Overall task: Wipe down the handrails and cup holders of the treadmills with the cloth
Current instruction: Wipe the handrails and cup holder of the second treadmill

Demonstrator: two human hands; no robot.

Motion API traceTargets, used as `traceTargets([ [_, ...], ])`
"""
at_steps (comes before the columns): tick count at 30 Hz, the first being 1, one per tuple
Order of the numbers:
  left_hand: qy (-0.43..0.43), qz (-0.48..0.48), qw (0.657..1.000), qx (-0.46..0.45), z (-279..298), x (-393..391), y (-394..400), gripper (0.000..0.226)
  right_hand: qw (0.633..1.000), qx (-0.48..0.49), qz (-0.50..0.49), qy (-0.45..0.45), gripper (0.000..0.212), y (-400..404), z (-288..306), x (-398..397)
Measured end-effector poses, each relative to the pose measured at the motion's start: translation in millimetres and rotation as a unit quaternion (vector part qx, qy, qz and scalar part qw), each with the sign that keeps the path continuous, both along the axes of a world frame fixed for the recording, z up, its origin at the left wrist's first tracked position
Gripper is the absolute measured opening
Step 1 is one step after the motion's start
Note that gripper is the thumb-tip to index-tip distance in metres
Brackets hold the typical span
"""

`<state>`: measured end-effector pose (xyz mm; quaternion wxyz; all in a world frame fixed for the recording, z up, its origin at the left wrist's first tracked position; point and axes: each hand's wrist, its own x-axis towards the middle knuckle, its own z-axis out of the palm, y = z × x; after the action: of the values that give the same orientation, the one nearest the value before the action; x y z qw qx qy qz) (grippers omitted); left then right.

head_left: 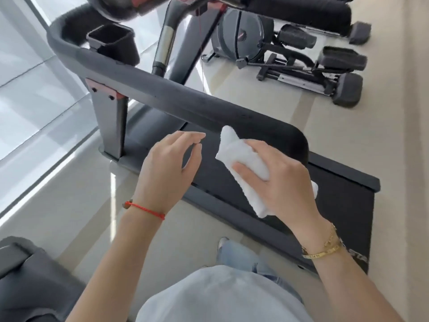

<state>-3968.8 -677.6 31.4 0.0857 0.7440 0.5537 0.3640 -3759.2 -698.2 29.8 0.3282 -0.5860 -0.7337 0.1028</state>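
Two hands were by the treadmill's dark handrail [185, 98]. The right hand [281, 180] had its fingers [249, 169] curled around a white cloth [239, 154], whose tip touched the rail's end. The left hand [167, 168] held nothing, its fingers loosely bent. A square cup holder [111, 40] sat farther up.

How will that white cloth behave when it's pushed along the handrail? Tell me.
Probably floppy: the white cloth bunches and folds in the right hand, its ends drooping free. Likely light, since one hand holds it easily. It should mould to the curved handrail rather than skid off.
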Motion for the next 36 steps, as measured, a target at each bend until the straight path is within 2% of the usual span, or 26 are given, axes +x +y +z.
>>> traceTargets([
  [4, 0.010, -0.041, 0.999, 0.007, 7, 6, 45, 0.022, 0.998, 0.045, -0.054, -0.001, 0.039, 31, 16, 8],
  [8, 0.014, -0.062, 0.998, 0.015, 14, 12, 82, 0.023, 0.984, 0.135, -0.107, -0.040, 0.037, 65, 32, 22],
  [11, 0.015, -0.075, 0.997, 0.018, 16, 17, 107, 0.023, 0.978, 0.156, -0.125, -0.066, 0.039, 94, 37, 33],
  [14, 0.006, -0.080, 0.997, 0.008, 14, 21, 127, 0.024, 0.982, 0.109, -0.123, -0.094, 0.039, 119, 30, 42],
  [17, 0.022, -0.080, 0.997, 0.005, 9, 22, 142, 0.024, 0.989, -0.011, -0.089, -0.117, 0.041, 131, 11, 44],
  [19, 0.032, -0.077, 0.996, -0.003, 8, 20, 149, 0.023, 0.987, -0.101, -0.067, -0.103, 0.040, 128, -1, 43],
  [21, 0.038, -0.081, 0.996, -0.011, 7, 17, 155, 0.023, 0.985, -0.135, -0.063, -0.082, 0.044, 122, -5, 43],
  [23, 0.048, -0.088, 0.995, -0.019, 4, 11, 160, 0.023, 0.987, -0.128, -0.065, -0.078, 0.050, 117, -4, 41],
  [26, 0.065, -0.100, 0.992, -0.031, 0, -2, 168, 0.023, 0.982, -0.111, -0.067, -0.140, 0.058, 125, -3, 21],
  [30, 0.090, -0.128, 0.987, -0.037, -3, -15, 183, 0.023, 0.974, -0.093, -0.052, -0.201, 0.058, 159, -8, -39],
  [33, 0.098, -0.140, 0.985, -0.036, -5, -21, 196, 0.022, 0.976, -0.052, -0.083, -0.196, 0.055, 159, -15, -41],
  [36, 0.102, -0.153, 0.982, -0.036, -8, -28, 207, 0.021, 0.972, -0.003, -0.158, -0.175, 0.051, 139, -20, -23],
])
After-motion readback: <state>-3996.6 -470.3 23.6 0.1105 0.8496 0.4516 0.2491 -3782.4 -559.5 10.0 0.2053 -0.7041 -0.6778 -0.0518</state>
